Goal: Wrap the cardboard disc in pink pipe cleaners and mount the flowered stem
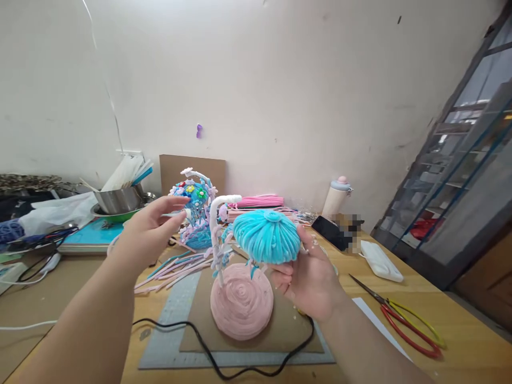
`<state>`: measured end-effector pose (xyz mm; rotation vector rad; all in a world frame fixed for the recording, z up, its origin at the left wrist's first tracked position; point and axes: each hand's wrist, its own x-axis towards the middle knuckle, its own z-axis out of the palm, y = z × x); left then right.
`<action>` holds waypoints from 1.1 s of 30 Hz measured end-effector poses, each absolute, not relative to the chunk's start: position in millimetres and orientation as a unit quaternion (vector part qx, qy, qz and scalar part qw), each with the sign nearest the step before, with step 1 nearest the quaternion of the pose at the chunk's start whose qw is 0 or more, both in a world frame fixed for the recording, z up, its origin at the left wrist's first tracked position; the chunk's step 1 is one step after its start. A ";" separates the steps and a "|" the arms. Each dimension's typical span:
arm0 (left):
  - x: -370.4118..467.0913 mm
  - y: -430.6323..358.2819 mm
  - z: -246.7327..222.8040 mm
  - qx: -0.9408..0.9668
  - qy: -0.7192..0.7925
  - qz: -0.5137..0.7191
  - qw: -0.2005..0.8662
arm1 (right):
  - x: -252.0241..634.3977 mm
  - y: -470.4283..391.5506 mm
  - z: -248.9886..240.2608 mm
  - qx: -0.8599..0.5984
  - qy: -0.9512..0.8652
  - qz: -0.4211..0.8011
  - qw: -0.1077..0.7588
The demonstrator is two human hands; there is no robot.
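Note:
My right hand (310,277) holds a blue fuzzy dome (267,237) made of pipe cleaners, with fingers under it and the thumb at its right side. My left hand (154,226) is raised to the left with its fingers apart; nothing shows between them. Between the hands rises a white wrapped stem (216,229), bent over at the top. It stands at the left edge of a round pink coiled base (242,301). Behind my left fingers is a blue domed piece with small coloured flowers (196,194).
Cardboard (200,330) and a grey mat (160,346) lie under the base, crossed by a black cable (200,341). Scissors (400,320), a phone (330,233) and a bottle (336,198) are right. Loose stems (180,269) and a metal bowl (120,200) are left.

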<state>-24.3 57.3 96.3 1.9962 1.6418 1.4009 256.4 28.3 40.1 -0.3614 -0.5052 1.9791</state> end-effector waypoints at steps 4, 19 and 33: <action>14.6 64.7 119.8 0.774 0.419 0.469 0.073 | 243.9 33.2 51.4 -0.142 -0.223 0.820 0.508; 59.4 75.1 116.4 0.839 0.296 0.451 0.065 | 241.8 29.0 44.4 -0.127 -0.206 0.799 0.550; 75.1 82.3 134.8 0.903 0.253 0.334 0.095 | 270.3 23.7 43.1 -0.153 -0.177 0.807 0.543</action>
